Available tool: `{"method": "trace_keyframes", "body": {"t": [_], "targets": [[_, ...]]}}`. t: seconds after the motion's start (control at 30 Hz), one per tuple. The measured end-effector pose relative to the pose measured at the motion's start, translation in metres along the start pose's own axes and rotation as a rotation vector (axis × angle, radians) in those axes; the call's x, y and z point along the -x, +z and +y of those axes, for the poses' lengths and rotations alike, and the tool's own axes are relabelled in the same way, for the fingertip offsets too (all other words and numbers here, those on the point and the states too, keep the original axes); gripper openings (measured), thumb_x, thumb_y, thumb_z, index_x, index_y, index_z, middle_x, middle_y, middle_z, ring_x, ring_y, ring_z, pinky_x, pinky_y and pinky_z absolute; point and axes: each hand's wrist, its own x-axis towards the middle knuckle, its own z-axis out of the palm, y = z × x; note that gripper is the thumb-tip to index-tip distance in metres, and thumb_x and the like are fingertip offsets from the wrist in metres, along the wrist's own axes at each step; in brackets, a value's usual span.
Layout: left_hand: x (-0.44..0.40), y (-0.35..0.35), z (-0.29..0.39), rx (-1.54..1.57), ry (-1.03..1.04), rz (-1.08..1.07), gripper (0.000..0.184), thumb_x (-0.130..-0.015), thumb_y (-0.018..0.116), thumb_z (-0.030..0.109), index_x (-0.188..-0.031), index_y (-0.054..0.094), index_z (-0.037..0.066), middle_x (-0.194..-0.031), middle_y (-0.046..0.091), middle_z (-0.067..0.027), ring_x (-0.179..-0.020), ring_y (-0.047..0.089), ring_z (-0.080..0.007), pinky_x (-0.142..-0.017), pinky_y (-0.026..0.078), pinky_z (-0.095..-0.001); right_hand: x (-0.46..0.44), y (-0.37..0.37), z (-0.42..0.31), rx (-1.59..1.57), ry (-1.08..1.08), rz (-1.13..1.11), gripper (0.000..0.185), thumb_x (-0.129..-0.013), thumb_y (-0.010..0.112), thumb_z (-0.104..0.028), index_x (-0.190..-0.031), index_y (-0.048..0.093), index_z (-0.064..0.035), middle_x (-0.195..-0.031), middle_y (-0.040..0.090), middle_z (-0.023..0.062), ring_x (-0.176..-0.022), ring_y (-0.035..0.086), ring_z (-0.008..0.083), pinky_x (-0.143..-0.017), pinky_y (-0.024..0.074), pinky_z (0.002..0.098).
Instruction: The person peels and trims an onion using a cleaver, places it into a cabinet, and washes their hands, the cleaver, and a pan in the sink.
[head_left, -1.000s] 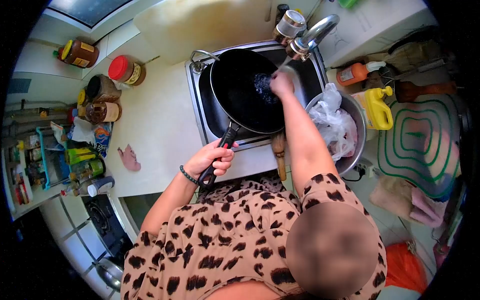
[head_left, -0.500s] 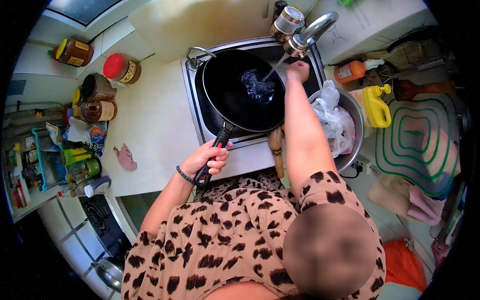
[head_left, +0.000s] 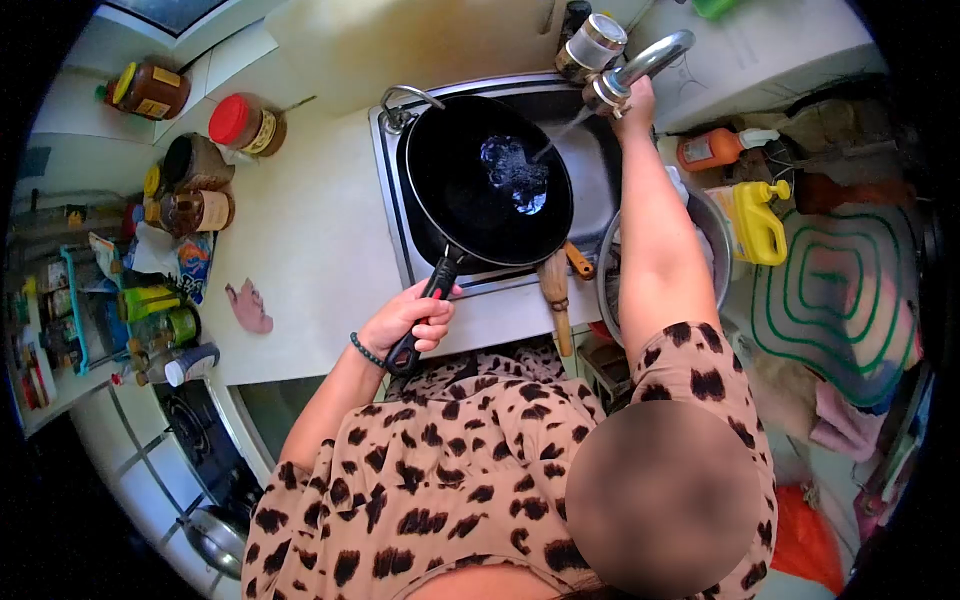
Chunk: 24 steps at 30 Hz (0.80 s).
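Observation:
A black wok rests over the metal sink, with water pooled inside it. My left hand is wrapped round the wok's black handle, near the front edge of the counter. Water runs in a thin stream from the faucet into the wok. Beside the faucet's spout is my right hand, partly hidden behind it; its fingers are too covered to read. A brush with a wooden handle lies at the sink's front edge, next to an orange-brown handle.
Right of the sink, a metal basin sits partly under my right arm. Beyond it are a yellow bottle and an orange spray bottle. Several jars, one a red-lidded jar, line the left of the white counter.
My right hand has moved from over the wok, away to the right and up beside the faucet. The orange-brown handle has come into view. My left hand keeps its hold.

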Motion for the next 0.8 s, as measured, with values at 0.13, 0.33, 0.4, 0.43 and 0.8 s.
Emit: {"method": "trace_keyframes", "body": {"t": [0.13,0.33,0.4,0.43,0.8], "targets": [[0.006,0.001,-0.005,-0.05,0.033,0.024,0.03,-0.091,0.047,0.005,-0.12,0.04,0.004,-0.07,0.04,0.001,-0.044,0.034,-0.002,-0.036,0.03,-0.0183,0.011,-0.003,-0.002,-0.226,0.28,-0.108,0.031,-0.077,0.064,-0.03,-0.092,0.062,-0.0034,-0.092,0.063,0.0168,-0.089,0.06,0.0324,-0.077,0.0467,0.0382],[0.025,-0.006,-0.007,-0.126,0.071,0.02,0.03,-0.09,0.047,0.003,-0.119,0.039,0.005,-0.063,0.036,0.0021,-0.041,0.032,-0.0032,-0.035,0.028,-0.0191,0.072,0.024,-0.016,0.009,0.308,0.354,0.02,-0.078,0.062,-0.018,-0.093,0.061,-0.0048,-0.086,0.058,0.0154,-0.087,0.055,0.0354,-0.077,0.043,0.0437],[0.036,-0.001,-0.006,-0.13,0.087,0.057,0.031,-0.09,0.048,0.002,-0.12,0.039,0.005,-0.061,0.035,0.0024,-0.041,0.032,-0.0033,-0.035,0.028,-0.0193,0.124,0.044,-0.047,-0.279,0.423,0.105,0.023,-0.078,0.062,-0.015,-0.098,0.06,-0.0059,-0.096,0.059,0.0166,-0.094,0.053,0.0351,-0.083,0.0423,0.0439],[0.04,-0.001,-0.005,-0.137,0.081,0.064,0.03,-0.09,0.048,0.003,-0.118,0.039,0.005,-0.062,0.036,0.0015,-0.042,0.033,-0.0045,-0.035,0.03,-0.0201,0.143,0.044,-0.073,-0.217,0.166,-0.065,0.023,-0.078,0.062,-0.014,-0.1,0.061,-0.0064,-0.1,0.058,0.0161,-0.098,0.052,0.0345,-0.085,0.0426,0.0433],[0.052,-0.014,-0.023,-0.208,0.166,0.085,0.034,-0.09,0.048,0.004,-0.122,0.036,0.004,-0.063,0.035,0.0011,-0.04,0.034,-0.0044,-0.033,0.031,-0.0202,0.206,0.032,-0.108,0.182,-0.248,-1.001,0.018,-0.081,0.054,-0.01,-0.097,0.061,-0.0069,-0.104,0.058,0.0197,-0.094,0.058,0.0382,-0.082,0.049,0.0449]]}}
